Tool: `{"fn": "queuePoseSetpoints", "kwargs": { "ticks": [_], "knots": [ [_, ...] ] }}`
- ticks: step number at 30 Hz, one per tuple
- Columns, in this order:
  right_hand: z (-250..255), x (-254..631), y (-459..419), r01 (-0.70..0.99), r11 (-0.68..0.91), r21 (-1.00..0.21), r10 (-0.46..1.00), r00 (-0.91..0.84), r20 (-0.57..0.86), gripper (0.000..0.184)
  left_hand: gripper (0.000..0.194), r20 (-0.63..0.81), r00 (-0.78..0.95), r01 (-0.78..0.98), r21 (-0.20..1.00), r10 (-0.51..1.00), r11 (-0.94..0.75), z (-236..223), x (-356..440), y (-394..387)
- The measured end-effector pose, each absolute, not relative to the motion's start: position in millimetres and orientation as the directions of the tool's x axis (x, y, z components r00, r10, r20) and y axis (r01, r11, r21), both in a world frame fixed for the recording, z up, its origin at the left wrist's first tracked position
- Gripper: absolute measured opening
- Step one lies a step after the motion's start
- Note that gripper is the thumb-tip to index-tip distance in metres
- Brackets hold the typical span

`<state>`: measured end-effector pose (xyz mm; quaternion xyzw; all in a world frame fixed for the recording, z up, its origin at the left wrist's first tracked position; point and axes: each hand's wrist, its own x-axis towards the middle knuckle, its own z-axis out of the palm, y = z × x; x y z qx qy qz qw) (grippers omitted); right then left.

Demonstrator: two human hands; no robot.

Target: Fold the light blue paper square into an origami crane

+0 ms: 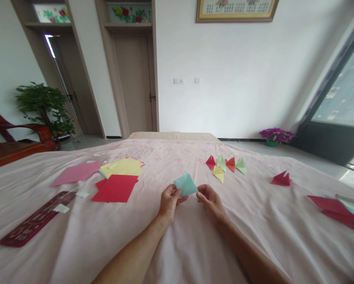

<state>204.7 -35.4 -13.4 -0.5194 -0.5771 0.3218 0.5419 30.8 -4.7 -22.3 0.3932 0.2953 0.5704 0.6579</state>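
A small light-blue folded paper square (185, 184) is held up above the cloth, turned so that one corner points upward. My left hand (169, 200) pinches its lower left side between thumb and fingers. At its right corner, my right hand (210, 201) has its thumb and index finger closed on the paper's tip. Beyond my right hand lies a group of small folded paper pieces, among them a yellow one (218, 173), an orange-red one (230, 164) and a light-green one (241, 166).
Left of my hands lie red paper sheets (115, 189), yellow sheets (122, 166), a pink sheet (76, 173) and a dark red decorated strip (35, 219). To the right are a dark red folded piece (281, 179) and more red paper (333, 209). A pale pink cloth (177, 154) covers the surface.
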Motion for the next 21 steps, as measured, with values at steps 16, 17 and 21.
{"fn": "queuePoseSetpoints", "kwargs": {
  "ticks": [16,17,21],
  "knots": [
    [-19,206,-29,0.146,0.206,-0.968,0.969,0.108,0.222,0.027,0.036,0.118,0.352,-0.473,0.879,0.929,0.068,-22,32,-7],
    [-20,208,-28,0.130,0.198,-0.972,0.972,0.105,0.212,0.026,0.037,0.117,0.344,-0.479,0.875,0.932,0.067,-23,32,-6],
    [-29,219,-20,0.077,0.145,-0.986,0.983,0.100,0.152,0.025,0.043,0.116,0.331,-0.501,0.863,0.936,0.070,-27,34,-5]
  ]
}}
